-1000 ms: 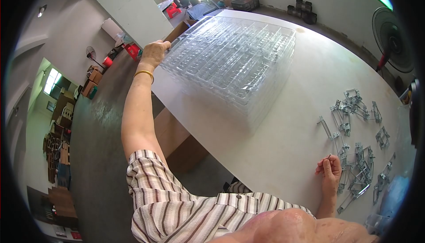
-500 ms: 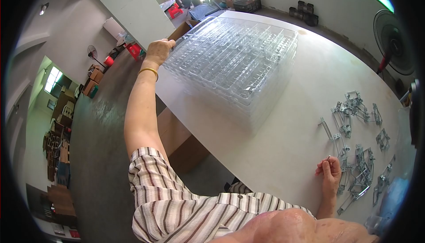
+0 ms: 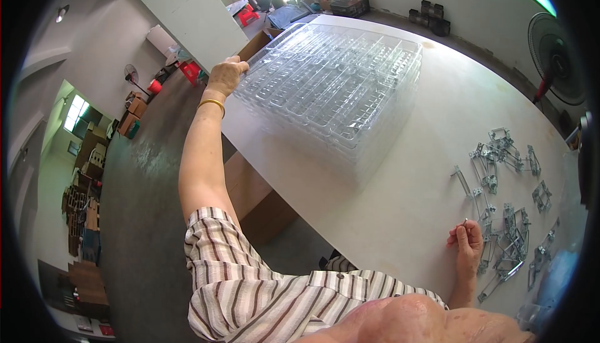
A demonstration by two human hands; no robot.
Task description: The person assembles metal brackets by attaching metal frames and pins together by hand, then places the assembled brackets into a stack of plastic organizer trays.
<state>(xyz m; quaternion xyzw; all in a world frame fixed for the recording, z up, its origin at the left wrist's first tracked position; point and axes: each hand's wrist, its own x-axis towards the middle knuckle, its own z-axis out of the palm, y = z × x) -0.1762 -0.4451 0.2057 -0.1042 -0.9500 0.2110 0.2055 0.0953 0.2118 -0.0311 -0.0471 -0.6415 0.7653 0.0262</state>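
My left hand point(image 3: 226, 77) is closed on the near-left corner of the top clear plastic tray point(image 3: 331, 87). That tray lies on a stack of similar see-through trays with long ribbed compartments. My right hand point(image 3: 466, 240) rests low over the right side of the table, thumb and fingers pinched. A small metal pin point(image 3: 464, 222) pokes up from its fingertips; most of it is hidden. Close beside that hand, to its right, lies a loose pile of metal brackets point(image 3: 514, 233). More brackets point(image 3: 494, 152) are spread farther back.
The white table point(image 3: 400, 218) carries the tray stack and the metal parts. Under its left edge stands a cardboard box point(image 3: 256, 196). A black fan point(image 3: 555, 62) is at the far right, and blue plastic point(image 3: 556, 280) lies at the lower right.
My left hand and the tray edge it holds have shifted very slightly. My right hand keeps the same pinch in nearly the same place.
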